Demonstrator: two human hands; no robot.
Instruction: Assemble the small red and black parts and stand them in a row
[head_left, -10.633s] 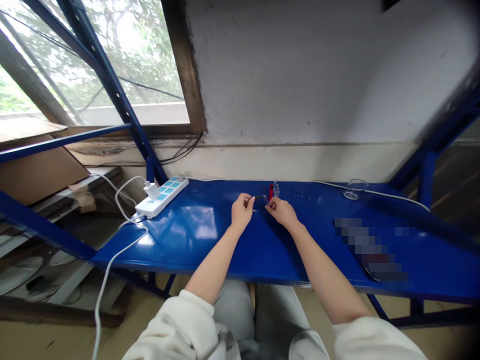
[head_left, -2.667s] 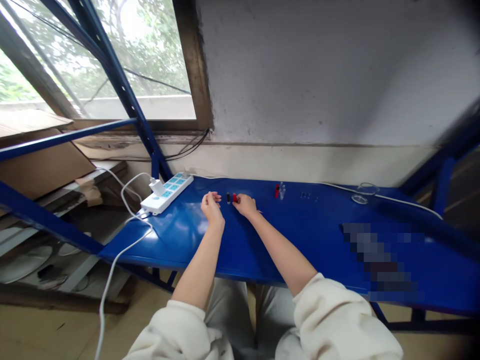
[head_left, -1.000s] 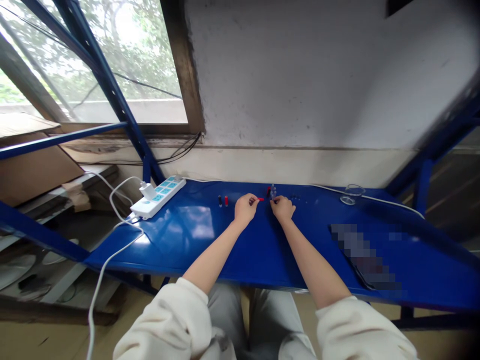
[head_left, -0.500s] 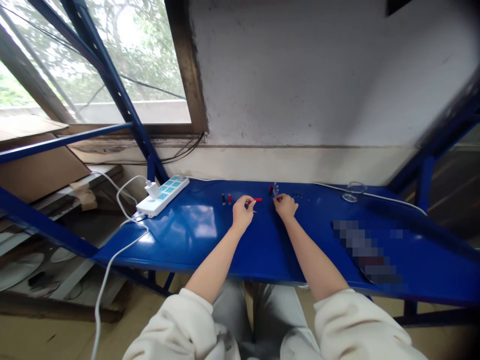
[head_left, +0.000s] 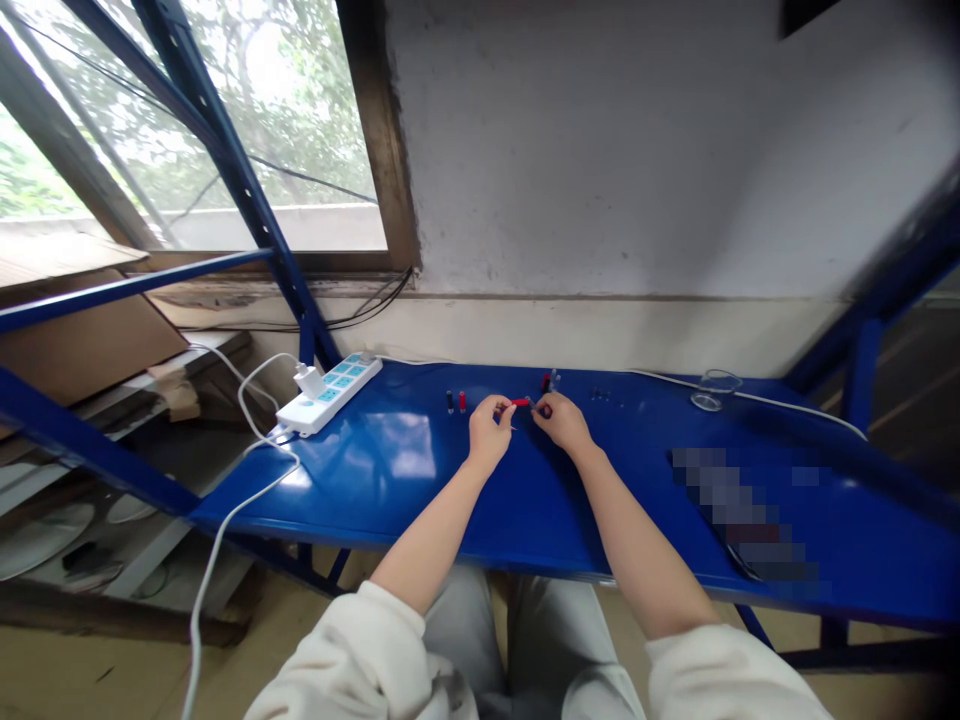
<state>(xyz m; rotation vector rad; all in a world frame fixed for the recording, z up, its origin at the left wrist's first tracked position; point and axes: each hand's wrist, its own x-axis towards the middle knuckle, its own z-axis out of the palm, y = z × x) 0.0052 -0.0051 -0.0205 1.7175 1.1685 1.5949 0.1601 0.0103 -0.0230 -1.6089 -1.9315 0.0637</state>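
Between the fingertips of my left hand [head_left: 489,432] is a small red cylinder [head_left: 520,402], lying roughly level and pointing right. My right hand [head_left: 564,424] is closed in a pinch at the cylinder's right end, on a small greyish piece [head_left: 532,404] too tiny to name. The two pieces meet or nearly meet; I cannot tell which. Just behind my right hand stand small clear pieces [head_left: 555,380] beside red and black ones [head_left: 546,382]. Left of my left hand, a black cylinder [head_left: 450,402] and another red cylinder [head_left: 462,402] stand upright.
A white power strip [head_left: 330,395] with a plugged-in adapter lies on the blue table [head_left: 420,500] at left. Several tiny parts [head_left: 600,394] are scattered right of my hands. Farther right are a clear round container [head_left: 707,402] and a blurred-out dark object [head_left: 739,515].
My right hand has moved left from beside the clear pieces to the end of the red cylinder, bringing a small piece with it. My left hand has barely shifted.
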